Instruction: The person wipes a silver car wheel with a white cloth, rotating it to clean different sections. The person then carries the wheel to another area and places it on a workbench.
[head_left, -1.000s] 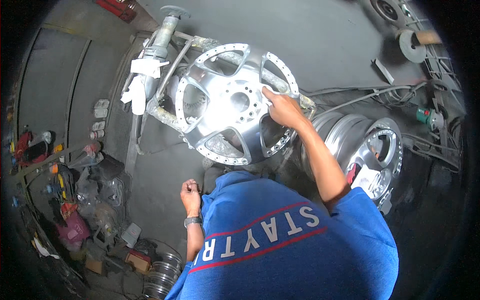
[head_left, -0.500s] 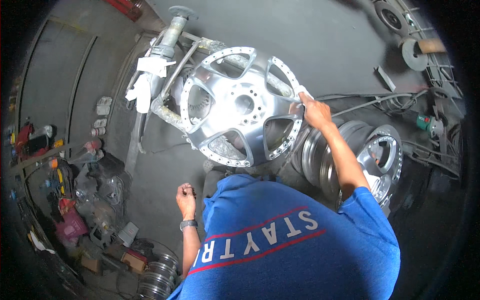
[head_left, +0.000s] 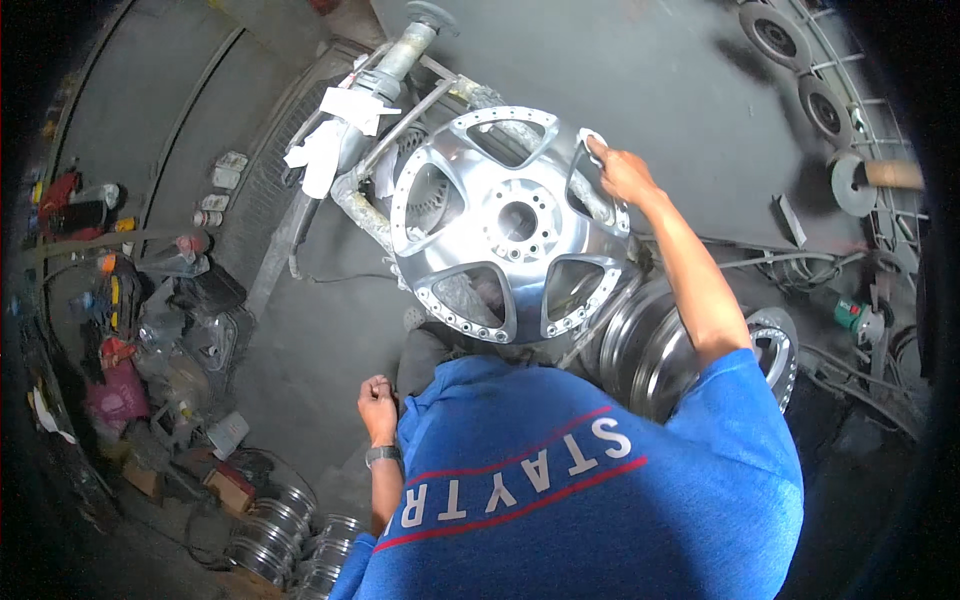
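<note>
A silver five-spoke wheel face [head_left: 472, 222] with holes along its edge rests on a grimy metal stand [head_left: 372, 218] in front of me. My right hand [head_left: 626, 177] reaches to its upper right edge and pinches a white cloth [head_left: 591, 142], which touches the rim there. Close to my body, below and left of the wheel, is my left hand [head_left: 377, 408]. Its fingers are curled closed, and whatever may be inside them is hidden.
White cloths [head_left: 322, 158] hang over the stand's post. Polished rim barrels [head_left: 640, 345] and another wheel face [head_left: 773, 350] lie at the right. Tools and bags clutter the left, with stacked rims [head_left: 270, 540] at lower left and a green-bodied power tool [head_left: 852, 314] at far right.
My right hand has moved up along the wheel's edge with the cloth. The wheel has turned slightly clockwise. The whole view has shifted, while my left hand stays closed near my body.
</note>
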